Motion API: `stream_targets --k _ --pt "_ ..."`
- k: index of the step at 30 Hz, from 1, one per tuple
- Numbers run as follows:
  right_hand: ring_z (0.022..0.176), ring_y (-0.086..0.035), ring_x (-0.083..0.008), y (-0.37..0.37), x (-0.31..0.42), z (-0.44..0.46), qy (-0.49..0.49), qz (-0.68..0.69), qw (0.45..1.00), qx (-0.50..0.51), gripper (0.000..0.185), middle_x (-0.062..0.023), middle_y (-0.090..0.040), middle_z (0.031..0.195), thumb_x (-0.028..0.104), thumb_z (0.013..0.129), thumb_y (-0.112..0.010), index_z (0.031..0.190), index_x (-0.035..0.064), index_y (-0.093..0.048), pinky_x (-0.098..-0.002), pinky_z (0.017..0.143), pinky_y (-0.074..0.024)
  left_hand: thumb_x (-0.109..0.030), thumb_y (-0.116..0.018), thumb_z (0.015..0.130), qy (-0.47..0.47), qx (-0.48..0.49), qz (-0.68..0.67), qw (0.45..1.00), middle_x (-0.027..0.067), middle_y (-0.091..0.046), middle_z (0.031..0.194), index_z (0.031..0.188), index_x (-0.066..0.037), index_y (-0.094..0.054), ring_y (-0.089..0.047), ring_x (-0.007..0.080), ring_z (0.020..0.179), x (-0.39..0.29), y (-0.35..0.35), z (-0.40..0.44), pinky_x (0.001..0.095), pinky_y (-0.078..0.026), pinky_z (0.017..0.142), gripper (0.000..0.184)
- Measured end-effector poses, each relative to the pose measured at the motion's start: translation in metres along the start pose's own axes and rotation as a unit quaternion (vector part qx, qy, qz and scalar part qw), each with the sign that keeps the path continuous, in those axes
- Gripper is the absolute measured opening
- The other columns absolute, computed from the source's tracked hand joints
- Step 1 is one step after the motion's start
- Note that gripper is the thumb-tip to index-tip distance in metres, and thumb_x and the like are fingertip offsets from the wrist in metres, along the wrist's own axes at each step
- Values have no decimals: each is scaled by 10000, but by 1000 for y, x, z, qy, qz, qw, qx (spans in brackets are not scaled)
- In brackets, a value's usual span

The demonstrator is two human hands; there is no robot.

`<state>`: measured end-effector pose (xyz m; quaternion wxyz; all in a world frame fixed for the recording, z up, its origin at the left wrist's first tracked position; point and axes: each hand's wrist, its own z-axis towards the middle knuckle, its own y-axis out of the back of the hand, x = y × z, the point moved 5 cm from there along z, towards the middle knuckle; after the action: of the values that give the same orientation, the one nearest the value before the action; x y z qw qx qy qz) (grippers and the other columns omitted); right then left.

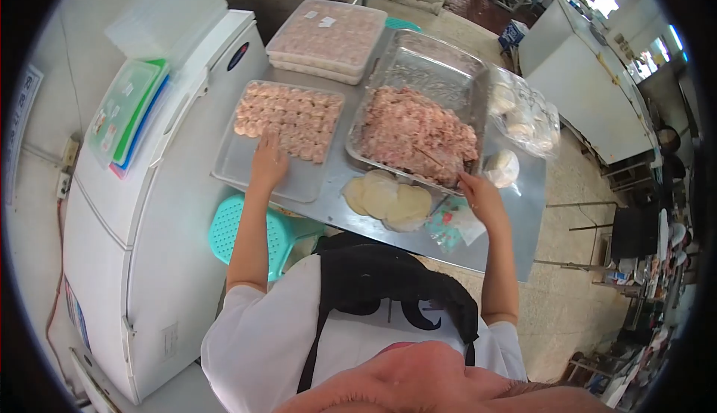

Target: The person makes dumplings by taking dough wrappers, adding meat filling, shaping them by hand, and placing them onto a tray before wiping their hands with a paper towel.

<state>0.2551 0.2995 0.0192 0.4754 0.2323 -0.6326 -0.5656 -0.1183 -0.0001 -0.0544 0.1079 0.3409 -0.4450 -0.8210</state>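
Observation:
My left hand [269, 160] reaches over a clear plastic tray [295, 181], its fingers stretched out and touching the near edge of the rows of small meat-filled dumplings [291, 118]. Whether a dumpling is under the fingertips is hidden. At the near right corner of a deep metal pan [429, 51], my right hand [482, 195] is closed on a thin brown stick [432, 157]. The stick's far end lies over the pink minced filling [411, 129]. Pale round dough wrappers [385, 198] lie in overlapping piles on the table in front of the pan.
Stacked lidded boxes [328, 36] stand behind the tray. Right of the pan are a plastic bag with pale lumps [526, 114] and a white bundle [502, 168]. A crumpled printed bag [452, 226] lies near the table edge. A white freezer [160, 189] and turquoise stool [246, 230] flank my left.

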Motion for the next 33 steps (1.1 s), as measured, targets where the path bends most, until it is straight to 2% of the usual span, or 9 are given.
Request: stream_targets --k 1,4,6,8,11,20,26,29,33 --pt "726 -603 -431 11 -12 6 -12 17 1000 -5 241 -217 -641 855 244 918 -566 1004 45 -671 -499 648 -474 -127 -568 813 -51 -35 43 997 240 -538 1262 1253 -21 -516 -517 392 1169 -27 8 -2 447 -398 1016 455" --pt "755 -629 -397 40 -43 32 -48 -84 994 53 275 -188 -651 801 280 923 -532 898 54 -686 -493 650 -487 -136 -574 833 -106 34 -83 990 196 -593 1170 1079 -31 -619 -550 372 1100 -114 -8 -7 444 -425 967 271" --pt "755 -639 -383 42 -58 56 -39 -137 990 -19 305 -175 -655 781 297 930 -508 835 63 -681 -488 645 -495 -184 -597 851 -98 196 -194 956 105 -610 1101 1035 -56 -620 -544 327 1073 -167 -44 -22 413 -436 925 225" --pt "741 -651 -359 13 -74 72 5 -168 985 -43 316 -156 -662 770 299 931 -496 796 74 -672 -479 627 -507 -208 -629 836 -211 181 -190 941 116 -603 1032 1020 -65 -622 -545 316 1038 -208 -87 -50 414 -436 890 233" --pt "698 -668 -302 -17 -27 58 115 -177 977 4 234 -132 -669 768 238 892 -523 779 77 -649 -439 579 -528 -230 -666 809 -190 222 -210 933 123 -590 983 1027 -73 -620 -549 304 986 -243 -117 -71 409 -440 862 272" --pt "692 -666 -274 -9 -25 -8 211 -158 963 62 212 -117 -645 751 211 891 -545 780 56 -635 -387 578 -533 -220 -654 833 -175 198 -236 935 134 -588 841 871 -45 -660 -574 323 855 -244 -119 -70 407 -458 784 179" --pt "719 -665 -295 50 -18 35 118 -166 979 4 135 -102 -652 786 173 837 -572 809 62 -642 -416 602 -529 -219 -572 911 86 278 -415 862 124 -643 967 1011 -30 -635 -610 265 926 -231 -114 -64 352 -465 799 223" --pt "726 -665 -308 -18 -13 33 244 -92 965 31 156 -111 -662 803 200 858 -568 819 74 -652 -435 601 -527 -234 -557 926 55 308 -377 872 103 -649 1009 1078 -32 -615 -600 200 962 -244 -117 -60 327 -460 832 260" --pt "699 -671 -306 17 0 24 141 -140 976 88 154 -129 -666 751 185 823 -578 753 87 -674 -439 591 -529 -266 -549 937 2 285 -374 883 74 -634 1011 1124 1 -600 -584 167 943 -239 -119 -58 311 -458 820 330"
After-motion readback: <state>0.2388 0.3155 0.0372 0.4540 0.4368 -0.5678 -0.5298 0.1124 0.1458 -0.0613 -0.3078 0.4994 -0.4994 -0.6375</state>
